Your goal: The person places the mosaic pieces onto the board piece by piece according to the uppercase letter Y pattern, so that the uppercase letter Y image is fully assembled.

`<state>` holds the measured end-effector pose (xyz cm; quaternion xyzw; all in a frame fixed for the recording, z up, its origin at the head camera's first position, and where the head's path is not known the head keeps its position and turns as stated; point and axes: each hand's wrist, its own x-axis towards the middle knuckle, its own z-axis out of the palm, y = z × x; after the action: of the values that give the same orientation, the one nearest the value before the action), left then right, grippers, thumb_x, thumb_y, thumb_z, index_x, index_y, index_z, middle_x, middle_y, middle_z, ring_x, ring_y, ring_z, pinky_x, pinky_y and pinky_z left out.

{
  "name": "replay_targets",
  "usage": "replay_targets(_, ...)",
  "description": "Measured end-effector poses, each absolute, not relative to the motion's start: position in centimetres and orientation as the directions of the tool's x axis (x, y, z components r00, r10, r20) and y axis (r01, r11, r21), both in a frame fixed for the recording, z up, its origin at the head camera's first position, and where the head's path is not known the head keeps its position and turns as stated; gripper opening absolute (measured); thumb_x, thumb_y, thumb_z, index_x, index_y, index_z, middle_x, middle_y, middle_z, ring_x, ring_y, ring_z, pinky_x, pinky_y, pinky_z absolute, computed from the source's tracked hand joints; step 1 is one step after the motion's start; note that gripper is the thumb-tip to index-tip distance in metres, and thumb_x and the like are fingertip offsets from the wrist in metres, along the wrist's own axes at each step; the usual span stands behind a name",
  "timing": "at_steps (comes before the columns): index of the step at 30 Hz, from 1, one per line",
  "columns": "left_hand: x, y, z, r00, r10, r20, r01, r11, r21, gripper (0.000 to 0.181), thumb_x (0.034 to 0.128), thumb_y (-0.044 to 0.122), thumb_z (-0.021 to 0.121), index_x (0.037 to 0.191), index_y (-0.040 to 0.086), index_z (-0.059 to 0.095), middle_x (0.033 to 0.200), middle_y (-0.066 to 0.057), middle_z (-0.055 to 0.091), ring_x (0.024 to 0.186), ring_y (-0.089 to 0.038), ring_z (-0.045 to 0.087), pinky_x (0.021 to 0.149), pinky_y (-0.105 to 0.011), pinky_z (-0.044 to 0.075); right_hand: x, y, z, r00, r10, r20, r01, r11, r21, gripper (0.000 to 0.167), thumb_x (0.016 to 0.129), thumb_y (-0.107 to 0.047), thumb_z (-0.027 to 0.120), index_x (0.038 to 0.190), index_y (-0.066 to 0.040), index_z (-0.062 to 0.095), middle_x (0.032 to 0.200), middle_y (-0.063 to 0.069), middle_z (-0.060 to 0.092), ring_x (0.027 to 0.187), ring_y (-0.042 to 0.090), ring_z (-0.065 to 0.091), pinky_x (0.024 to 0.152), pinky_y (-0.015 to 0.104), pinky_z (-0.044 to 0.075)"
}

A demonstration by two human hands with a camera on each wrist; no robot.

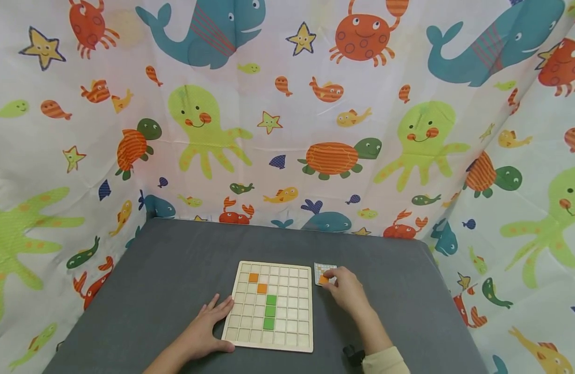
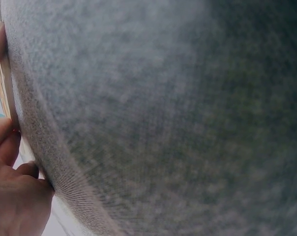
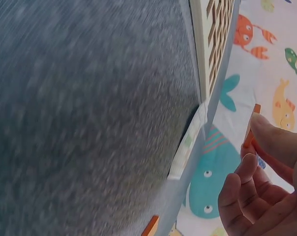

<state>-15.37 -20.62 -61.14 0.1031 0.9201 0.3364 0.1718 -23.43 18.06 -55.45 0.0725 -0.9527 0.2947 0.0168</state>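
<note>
A square wooden grid board point(image 1: 250, 337) lies on the table, with two orange tiles point(image 1: 253, 278) and three green tiles point(image 1: 270, 311) in its cells. My left hand point(image 1: 200, 330) rests at its left side, fingers spread on the left edge and thumb at the near corner. Between thumb and fingers, my right hand point(image 1: 349, 293) pinches an orange square tile point(image 3: 252, 129). That hand is above or beside a small printed card point(image 1: 319, 269) right of the board. The right wrist view also shows the board's rim point(image 3: 201, 59) and the card point(image 3: 187, 147).
Another orange tile point(image 3: 151, 226) lies on the table in the right wrist view. A black object point(image 1: 353, 356) is beside the right sleeve point(image 1: 385, 361). The grey table point(image 1: 175, 270) is bordered by a curtain point(image 1: 287, 171) printed with sea animals.
</note>
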Motion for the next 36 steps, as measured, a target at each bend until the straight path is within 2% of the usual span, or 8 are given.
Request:
replay_targets(4, -15.5, -20.5, -61.3, -0.922, 0.304, -0.241, 0.077, 0.753, 0.653, 0.117, 0.059, 0.055, 0.091, 0.156, 0.013, 0.04, 0.165, -0.002, 0.032, 0.156, -0.041, 0.009, 0.12, -0.069, 0.01, -23.6, 17.3, -55.5, -0.984, -0.162, 0.069, -0.172, 0.803, -0.57, 0.023, 0.084, -0.011, 0.082, 0.106, -0.009, 0.077, 0.104, 0.005, 0.068, 0.072, 0.013, 0.052, 0.062, 0.027, 0.047)
replay_targets(12, -15.8, -20.4, -61.0, -0.924, 0.297, -0.239, 0.077, 0.759, 0.646, 0.117, 0.0588, 0.054, 0.092, 0.156, 0.013, 0.041, 0.165, -0.003, 0.033, 0.156, -0.041, 0.009, 0.12, -0.068, 0.009, -23.7, 15.6, -56.0, -0.975, -0.218, 0.054, -0.212, 0.814, -0.54, 0.02, 0.086, -0.016, 0.081, 0.106, -0.013, 0.077, 0.105, 0.004, 0.068, 0.071, 0.012, 0.051, 0.059, 0.026, 0.045)
replay_targets(19, -15.5, -20.3, -60.6, -0.925, 0.29, -0.247, 0.068, 0.764, 0.642, 0.117, 0.0589, 0.053, 0.093, 0.156, 0.013, 0.041, 0.165, -0.003, 0.033, 0.156, -0.041, 0.009, 0.121, -0.068, 0.009, -24.0, 14.1, -56.3, -0.955, -0.29, 0.071, -0.281, 0.796, -0.536, 0.019, 0.087, -0.014, 0.079, 0.106, -0.011, 0.077, 0.095, 0.002, 0.066, 0.072, 0.012, 0.051, 0.059, 0.027, 0.045)
replay_targets(24, -15.2, -20.4, -60.5, -0.925, 0.292, -0.243, 0.068, 0.756, 0.651, 0.116, 0.0591, 0.051, 0.093, 0.155, 0.012, 0.042, 0.164, -0.003, 0.033, 0.155, -0.042, 0.01, 0.12, -0.069, 0.01, -24.3, 12.8, -56.4, -0.941, -0.333, 0.065, -0.312, 0.775, -0.55, 0.02, 0.088, -0.017, 0.079, 0.107, -0.012, 0.077, 0.1, 0.003, 0.068, 0.07, 0.01, 0.052, 0.058, 0.025, 0.045)
replay_targets(36, -15.3, -20.6, -61.1, -0.927, 0.292, -0.234, 0.075, 0.756, 0.65, 0.116, 0.059, 0.054, 0.092, 0.155, 0.014, 0.041, 0.165, -0.002, 0.033, 0.156, -0.041, 0.01, 0.12, -0.069, 0.01, -24.8, 10.6, -56.9, -0.918, -0.395, 0.033, -0.337, 0.736, -0.587, 0.02, 0.088, -0.016, 0.078, 0.107, -0.01, 0.077, 0.107, 0.006, 0.069, 0.078, 0.014, 0.061, 0.066, 0.031, 0.053)
